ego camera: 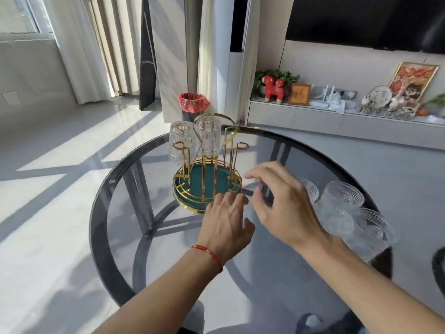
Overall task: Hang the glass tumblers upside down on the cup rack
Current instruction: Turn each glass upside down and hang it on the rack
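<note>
This is a home living room: a round glass table (115, 213) stands on a pale tiled floor (60, 145), with long curtains (96, 49) at a sunny window, a wall-mounted television (366, 20) and a low shelf (313, 116) of ornaments.

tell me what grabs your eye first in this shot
The gold wire cup rack with its green base, at the far-middle of the round glass table, already carries two upside-down tumblers. Both bare hands reach in front of it: the left hand by its base, the right hand beside the loose tumblers.
</note>
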Demonstrator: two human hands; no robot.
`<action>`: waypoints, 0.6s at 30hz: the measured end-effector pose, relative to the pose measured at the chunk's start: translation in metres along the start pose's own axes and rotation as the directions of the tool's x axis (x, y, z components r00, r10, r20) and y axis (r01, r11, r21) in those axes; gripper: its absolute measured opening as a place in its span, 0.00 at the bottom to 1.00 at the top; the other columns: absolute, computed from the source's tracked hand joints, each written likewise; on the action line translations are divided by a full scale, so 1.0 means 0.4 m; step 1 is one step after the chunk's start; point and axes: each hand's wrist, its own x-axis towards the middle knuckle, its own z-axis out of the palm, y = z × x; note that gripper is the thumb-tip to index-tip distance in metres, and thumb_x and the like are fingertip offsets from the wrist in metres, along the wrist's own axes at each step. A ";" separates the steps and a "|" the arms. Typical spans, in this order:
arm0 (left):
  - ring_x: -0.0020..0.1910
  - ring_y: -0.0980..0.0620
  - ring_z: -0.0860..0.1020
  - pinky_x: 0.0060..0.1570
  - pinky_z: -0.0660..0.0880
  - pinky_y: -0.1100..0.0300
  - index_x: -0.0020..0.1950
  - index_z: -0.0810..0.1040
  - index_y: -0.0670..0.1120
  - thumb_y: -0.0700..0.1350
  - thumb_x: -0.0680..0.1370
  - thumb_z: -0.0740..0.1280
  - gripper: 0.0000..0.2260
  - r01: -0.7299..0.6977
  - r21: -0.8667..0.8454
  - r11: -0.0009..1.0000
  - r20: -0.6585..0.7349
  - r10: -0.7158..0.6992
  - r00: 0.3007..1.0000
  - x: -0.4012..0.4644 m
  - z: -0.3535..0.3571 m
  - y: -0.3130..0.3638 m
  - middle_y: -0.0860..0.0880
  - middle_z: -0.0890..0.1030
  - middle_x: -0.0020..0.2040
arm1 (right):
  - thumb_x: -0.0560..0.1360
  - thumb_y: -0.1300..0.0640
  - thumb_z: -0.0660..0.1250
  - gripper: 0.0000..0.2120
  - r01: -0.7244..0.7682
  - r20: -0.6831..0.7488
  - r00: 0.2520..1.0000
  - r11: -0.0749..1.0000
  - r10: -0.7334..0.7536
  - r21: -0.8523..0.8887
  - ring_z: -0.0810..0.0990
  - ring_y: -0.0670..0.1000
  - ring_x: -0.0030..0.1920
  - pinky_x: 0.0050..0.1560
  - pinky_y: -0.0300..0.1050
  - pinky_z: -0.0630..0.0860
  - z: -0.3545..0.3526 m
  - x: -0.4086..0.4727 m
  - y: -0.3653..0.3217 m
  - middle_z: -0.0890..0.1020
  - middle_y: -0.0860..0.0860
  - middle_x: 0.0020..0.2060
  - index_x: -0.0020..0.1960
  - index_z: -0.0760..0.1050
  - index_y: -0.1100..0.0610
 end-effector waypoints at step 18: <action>0.59 0.49 0.79 0.58 0.78 0.51 0.75 0.65 0.47 0.52 0.72 0.80 0.37 -0.042 -0.549 0.835 0.088 0.108 0.990 0.001 0.102 0.249 0.47 0.77 0.66 | 0.73 0.55 0.66 0.07 -0.552 -0.208 0.761 0.782 0.614 0.290 0.82 0.46 0.34 0.36 0.41 0.77 -0.209 -0.186 0.172 0.83 0.43 0.33 0.38 0.81 0.51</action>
